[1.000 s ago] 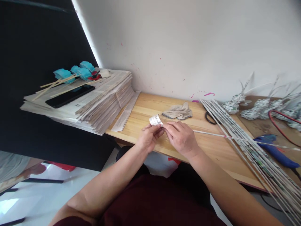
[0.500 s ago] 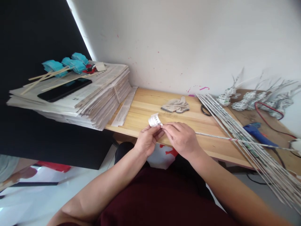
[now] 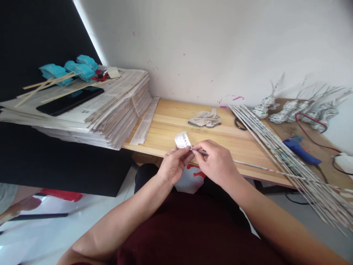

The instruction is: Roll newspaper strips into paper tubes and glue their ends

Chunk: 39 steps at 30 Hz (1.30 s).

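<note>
A small curled end of a printed newspaper strip (image 3: 182,140) stands up between my hands, above the table's front edge. My left hand (image 3: 174,165) pinches it near its lower corner with thumb and fingers. From there a thin rolled paper stick (image 3: 249,165) runs right, beneath my right hand (image 3: 213,158), and across a bundle of similar sticks. My right thumb and index finger close on the stick right beside the left fingertips. A beige cloth glove (image 3: 205,118) lies on the wood behind the hands.
On the left a tall newspaper stack (image 3: 118,110) carries a black phone (image 3: 70,100), wooden sticks and blue bundles (image 3: 55,73). A flat paper strip pile (image 3: 145,123) lies beside it. At right are the stick bundle (image 3: 275,154), a blue glue gun (image 3: 302,150) and woven paper pieces (image 3: 288,111).
The view has shifted, so the table's things sit higher and further left. My right index finger has lifted and bent, and the stick's far end has dropped lower. Both hands keep their pinch.
</note>
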Each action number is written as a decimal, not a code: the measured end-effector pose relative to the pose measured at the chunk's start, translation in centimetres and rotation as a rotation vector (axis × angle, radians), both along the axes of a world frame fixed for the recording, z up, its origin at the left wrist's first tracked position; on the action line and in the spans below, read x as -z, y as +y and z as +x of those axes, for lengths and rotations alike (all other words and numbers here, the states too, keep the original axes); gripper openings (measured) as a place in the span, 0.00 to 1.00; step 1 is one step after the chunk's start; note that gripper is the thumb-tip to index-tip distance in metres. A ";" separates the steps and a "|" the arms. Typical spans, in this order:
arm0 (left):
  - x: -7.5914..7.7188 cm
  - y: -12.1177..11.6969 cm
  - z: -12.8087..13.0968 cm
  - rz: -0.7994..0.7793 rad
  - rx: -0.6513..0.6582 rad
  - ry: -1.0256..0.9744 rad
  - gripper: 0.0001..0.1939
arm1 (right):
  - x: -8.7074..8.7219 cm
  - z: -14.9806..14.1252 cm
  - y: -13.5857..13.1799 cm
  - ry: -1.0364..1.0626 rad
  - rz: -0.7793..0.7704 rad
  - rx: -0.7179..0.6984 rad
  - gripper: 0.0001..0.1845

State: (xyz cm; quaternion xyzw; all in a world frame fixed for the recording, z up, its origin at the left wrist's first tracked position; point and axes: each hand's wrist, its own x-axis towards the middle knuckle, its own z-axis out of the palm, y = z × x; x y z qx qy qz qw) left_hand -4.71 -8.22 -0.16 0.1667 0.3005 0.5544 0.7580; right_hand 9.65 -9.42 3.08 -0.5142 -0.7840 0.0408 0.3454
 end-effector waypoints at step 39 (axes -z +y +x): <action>0.6 0.2 -0.9 -0.059 0.011 0.082 0.09 | 0.2 0.1 -0.1 -0.051 0.003 -0.035 0.04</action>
